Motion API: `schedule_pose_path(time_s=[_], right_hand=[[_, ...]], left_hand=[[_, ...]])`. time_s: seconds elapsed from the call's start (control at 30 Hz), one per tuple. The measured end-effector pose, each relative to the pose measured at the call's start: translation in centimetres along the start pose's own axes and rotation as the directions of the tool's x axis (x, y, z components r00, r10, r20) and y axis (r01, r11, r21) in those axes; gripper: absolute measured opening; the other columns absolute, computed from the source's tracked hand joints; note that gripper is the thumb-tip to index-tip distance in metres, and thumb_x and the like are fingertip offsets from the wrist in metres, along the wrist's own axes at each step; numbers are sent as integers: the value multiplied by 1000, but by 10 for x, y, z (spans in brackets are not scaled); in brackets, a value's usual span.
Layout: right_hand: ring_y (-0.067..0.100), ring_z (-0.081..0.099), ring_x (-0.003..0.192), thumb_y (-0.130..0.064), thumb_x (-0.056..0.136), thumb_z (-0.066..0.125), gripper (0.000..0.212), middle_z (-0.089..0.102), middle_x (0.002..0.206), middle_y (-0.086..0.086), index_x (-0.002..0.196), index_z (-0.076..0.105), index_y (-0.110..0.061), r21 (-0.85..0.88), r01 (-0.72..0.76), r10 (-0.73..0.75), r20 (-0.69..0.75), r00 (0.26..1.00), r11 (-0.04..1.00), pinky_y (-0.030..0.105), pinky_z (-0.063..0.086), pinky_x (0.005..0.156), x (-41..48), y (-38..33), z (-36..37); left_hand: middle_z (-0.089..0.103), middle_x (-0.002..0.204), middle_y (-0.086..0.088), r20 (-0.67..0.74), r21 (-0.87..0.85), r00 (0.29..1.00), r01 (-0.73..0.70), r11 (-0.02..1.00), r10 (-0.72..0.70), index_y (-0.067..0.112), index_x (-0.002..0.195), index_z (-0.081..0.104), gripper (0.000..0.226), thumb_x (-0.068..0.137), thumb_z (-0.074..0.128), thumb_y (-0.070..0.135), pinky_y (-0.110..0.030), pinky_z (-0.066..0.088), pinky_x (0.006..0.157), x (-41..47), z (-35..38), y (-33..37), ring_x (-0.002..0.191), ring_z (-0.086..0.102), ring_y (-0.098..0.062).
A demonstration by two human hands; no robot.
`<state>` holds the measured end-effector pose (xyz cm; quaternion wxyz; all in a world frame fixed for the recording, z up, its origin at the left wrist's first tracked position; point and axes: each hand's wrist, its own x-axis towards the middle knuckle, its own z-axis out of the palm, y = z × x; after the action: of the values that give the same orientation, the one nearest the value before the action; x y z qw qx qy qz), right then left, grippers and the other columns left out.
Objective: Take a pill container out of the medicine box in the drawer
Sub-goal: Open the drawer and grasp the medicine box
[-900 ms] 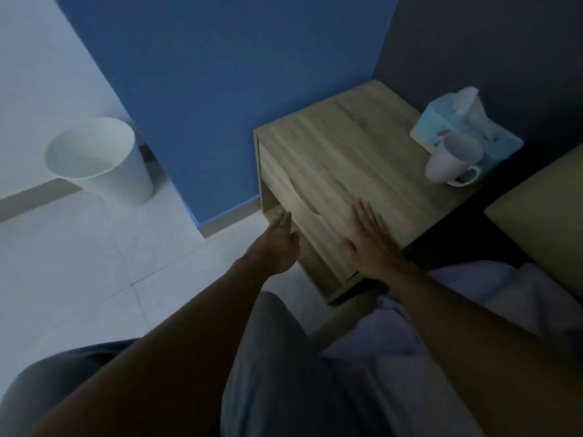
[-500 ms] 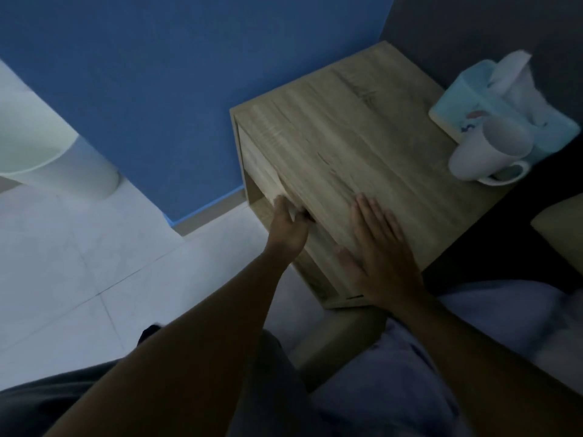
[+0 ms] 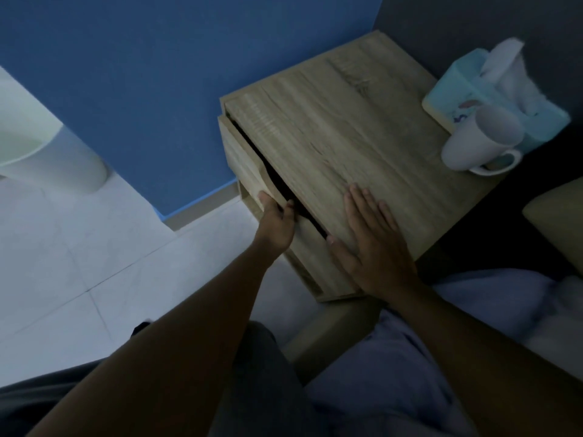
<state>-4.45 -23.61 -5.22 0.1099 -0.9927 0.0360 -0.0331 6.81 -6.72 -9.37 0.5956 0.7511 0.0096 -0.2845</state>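
Left hand [image 3: 277,222] hooked over the cut-out top edge of the drawer [image 3: 243,162] front, fingers curled inside the dark gap, thumb outside: a pulling grip. Right hand [image 3: 375,247] spread flat, holding nothing, pressed on the nightstand [image 3: 347,127] surface, probably to steady it against the pull. Drawer only slightly ajar; medicine box and pill container hidden inside. Mug [image 3: 479,143] and tissue box [image 3: 492,89] parked at the far corner, clear of the hands.

The light oak-grain wooden nightstand [image 3: 353,146] shows streaked brown grain. Behind it, upper left, the wall [image 3: 151,74] is plain blue. At the right sit a pale turquoise tissue box [image 3: 457,86] and a plain white mug [image 3: 473,143]. The pale green-white plastic bin [image 3: 41,152] stands on white floor tiles [image 3: 79,263].
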Motion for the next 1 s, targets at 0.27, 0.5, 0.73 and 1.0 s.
schedule_pose_path(time_s=[0.27, 0.5, 0.73, 1.0], right_hand=[[15, 9, 155, -58, 95, 37, 80, 13, 168, 2, 159, 14, -15, -17, 5, -5, -11, 1000, 1000, 45, 16, 124, 0, 1, 0], [21, 20, 153, -56, 89, 45, 83, 23, 165, 7, 156, 25, -12, -30, 7, -8, -43, 999, 1000, 46, 20, 123, 0, -2, 0], [22, 16, 154, -55, 87, 48, 88, 20, 166, 8, 157, 19, -11, -101, 19, -19, -3, 1000, 995, 44, 14, 124, 0, -3, -1], [22, 9, 155, -55, 92, 41, 85, 11, 168, 7, 159, 8, -13, -120, 18, -13, 44, 999, 993, 46, 11, 124, -2, -4, -2]], left_hand=[[29, 157, -3, 71, 11, 997, 42, 999, -43, 26, 153, -13, 77, 98, 38, 46, -14, 41, 80, -31, -53, -31, 108, 44, 1], [19, 162, 0, 34, 41, 996, 79, 996, -80, 27, 153, -10, 71, 100, 32, 47, -31, 31, 105, -66, -89, -45, 139, 35, -19], [28, 157, 1, 21, 40, 997, 73, 997, -74, 28, 153, -3, 65, 101, 33, 43, -28, 33, 98, -90, -111, -50, 123, 37, -8], [40, 150, -9, 6, 189, 982, 183, 965, -188, 21, 151, 1, 67, 100, 38, 43, -29, 40, 88, -102, -139, -53, 106, 48, -7]])
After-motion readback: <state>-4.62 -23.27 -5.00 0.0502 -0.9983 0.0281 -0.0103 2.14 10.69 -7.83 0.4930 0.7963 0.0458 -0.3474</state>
